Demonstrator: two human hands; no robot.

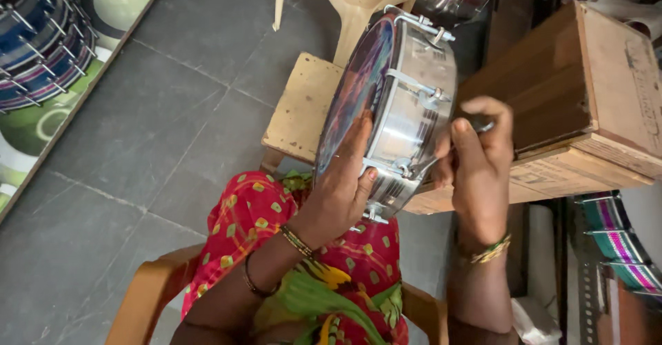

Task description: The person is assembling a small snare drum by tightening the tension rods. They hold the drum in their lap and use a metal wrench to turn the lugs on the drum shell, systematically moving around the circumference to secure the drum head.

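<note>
Partly hidden, right hand grips something at drum.

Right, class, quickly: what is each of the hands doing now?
Left hand: open, palm against the drum, steadying it.
Right hand: closed on a small metal tool at the drum's side.
</note>
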